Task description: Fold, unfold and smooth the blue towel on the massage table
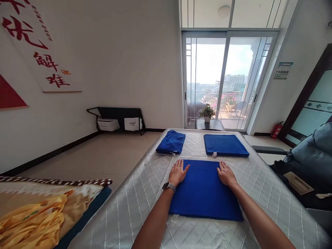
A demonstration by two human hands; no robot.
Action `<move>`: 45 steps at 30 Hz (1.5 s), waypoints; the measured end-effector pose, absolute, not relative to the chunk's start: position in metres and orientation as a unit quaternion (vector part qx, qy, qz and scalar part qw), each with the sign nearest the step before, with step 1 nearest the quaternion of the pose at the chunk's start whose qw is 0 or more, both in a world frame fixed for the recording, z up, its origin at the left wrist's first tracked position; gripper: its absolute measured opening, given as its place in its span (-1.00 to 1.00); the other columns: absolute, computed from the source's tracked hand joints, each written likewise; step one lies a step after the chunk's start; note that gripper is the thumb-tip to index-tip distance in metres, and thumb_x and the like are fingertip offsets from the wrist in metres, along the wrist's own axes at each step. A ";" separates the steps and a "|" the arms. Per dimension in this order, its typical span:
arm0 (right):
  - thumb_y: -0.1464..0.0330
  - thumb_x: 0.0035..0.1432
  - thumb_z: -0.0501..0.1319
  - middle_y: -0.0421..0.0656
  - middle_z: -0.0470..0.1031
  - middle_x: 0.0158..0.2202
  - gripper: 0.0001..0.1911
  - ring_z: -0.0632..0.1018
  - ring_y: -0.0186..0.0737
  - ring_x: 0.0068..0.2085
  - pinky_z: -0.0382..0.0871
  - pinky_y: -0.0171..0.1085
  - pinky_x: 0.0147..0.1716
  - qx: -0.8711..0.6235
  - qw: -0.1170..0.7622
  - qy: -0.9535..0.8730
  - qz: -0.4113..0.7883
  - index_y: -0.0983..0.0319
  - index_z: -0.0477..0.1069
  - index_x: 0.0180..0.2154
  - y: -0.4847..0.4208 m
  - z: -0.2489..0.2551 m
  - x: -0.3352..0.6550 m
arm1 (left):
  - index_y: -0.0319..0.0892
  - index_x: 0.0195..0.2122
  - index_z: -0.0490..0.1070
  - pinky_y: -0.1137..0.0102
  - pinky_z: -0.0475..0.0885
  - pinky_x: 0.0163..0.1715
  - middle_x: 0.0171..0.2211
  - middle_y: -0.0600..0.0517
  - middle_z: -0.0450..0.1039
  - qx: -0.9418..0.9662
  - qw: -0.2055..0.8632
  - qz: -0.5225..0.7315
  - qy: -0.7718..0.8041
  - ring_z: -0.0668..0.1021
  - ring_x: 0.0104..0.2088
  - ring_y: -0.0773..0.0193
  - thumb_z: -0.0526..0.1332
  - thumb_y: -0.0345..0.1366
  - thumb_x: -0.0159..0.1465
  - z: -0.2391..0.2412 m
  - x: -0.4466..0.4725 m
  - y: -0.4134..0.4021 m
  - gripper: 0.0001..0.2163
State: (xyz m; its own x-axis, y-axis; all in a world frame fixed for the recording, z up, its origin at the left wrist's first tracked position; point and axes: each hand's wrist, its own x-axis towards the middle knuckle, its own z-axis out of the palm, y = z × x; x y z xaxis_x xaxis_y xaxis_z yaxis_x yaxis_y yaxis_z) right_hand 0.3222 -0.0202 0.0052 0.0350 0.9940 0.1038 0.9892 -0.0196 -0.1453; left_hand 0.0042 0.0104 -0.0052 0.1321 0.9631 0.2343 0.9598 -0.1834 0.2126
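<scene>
A blue towel (203, 190), folded into a flat rectangle, lies on the silver quilted mattress (129, 211) in front of me. My left hand (178, 172) rests flat on the towel's far left corner, fingers stretched out, a watch on its wrist. At the far right corner my right hand (226, 173) lies flat too, fingers extended. Beyond them sit two more folded blue towels: a thicker one (171, 142) at the left and a flat one (225, 145) at the right.
A patterned blanket (38, 211) lies at the lower left. A potted plant (207, 112) stands on a small table before the sliding glass door (225, 79). A dark chair (308, 155) is at the right, a low black shelf with boxes (119, 121) against the wall.
</scene>
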 end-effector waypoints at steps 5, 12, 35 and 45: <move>0.29 0.40 -0.17 -0.01 -0.03 0.48 -0.35 -0.01 -0.16 0.47 -0.23 -0.14 0.41 -0.725 0.114 -0.679 -0.020 0.43 0.01 0.42 -0.030 0.018 0.317 | -0.34 0.39 0.15 0.11 0.13 0.37 0.40 -0.27 0.13 0.752 -0.007 0.163 0.638 0.19 0.41 -0.02 -0.31 0.21 0.41 -0.007 0.003 0.011 -0.19; 0.31 0.40 -0.18 0.02 0.06 0.45 -0.37 0.05 -0.14 0.45 -0.20 -0.07 0.41 -0.708 0.104 -0.697 -0.048 0.42 0.08 0.40 -0.060 0.027 0.307 | -0.38 0.38 0.16 0.09 0.11 0.37 0.40 -0.29 0.13 0.756 -0.008 0.167 0.632 0.20 0.41 -0.03 -0.32 0.21 0.41 -0.009 0.004 0.011 -0.18; 0.07 0.42 -0.24 -0.03 -0.19 0.50 -0.23 -0.12 -0.08 0.48 -0.29 -0.05 0.42 -0.722 0.061 -0.687 0.049 0.42 -0.11 0.45 -0.107 0.008 0.304 | -0.38 0.36 0.21 0.09 0.18 0.35 0.37 -0.32 0.18 0.773 -0.049 0.161 0.611 0.24 0.39 -0.04 -0.25 0.12 0.46 0.015 0.043 -0.019 -0.27; 0.12 0.41 -0.17 0.00 -0.14 0.49 -0.26 -0.09 -0.07 0.48 -0.22 -0.03 0.41 -0.718 0.077 -0.691 0.035 0.42 -0.07 0.44 -0.104 -0.001 0.307 | -0.20 0.43 0.09 0.09 0.08 0.40 0.43 -0.15 0.07 0.888 0.025 0.157 0.431 0.11 0.44 0.10 -0.25 0.11 0.47 0.000 0.137 -0.087 -0.34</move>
State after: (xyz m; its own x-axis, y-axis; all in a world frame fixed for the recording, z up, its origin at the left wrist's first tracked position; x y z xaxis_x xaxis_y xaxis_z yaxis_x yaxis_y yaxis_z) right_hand 0.3066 -0.1037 -0.0011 0.0417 0.9976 0.0552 0.9868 -0.0325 -0.1586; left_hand 0.1366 -0.0867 0.0004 0.5794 0.7731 0.2582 0.7575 -0.6277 0.1796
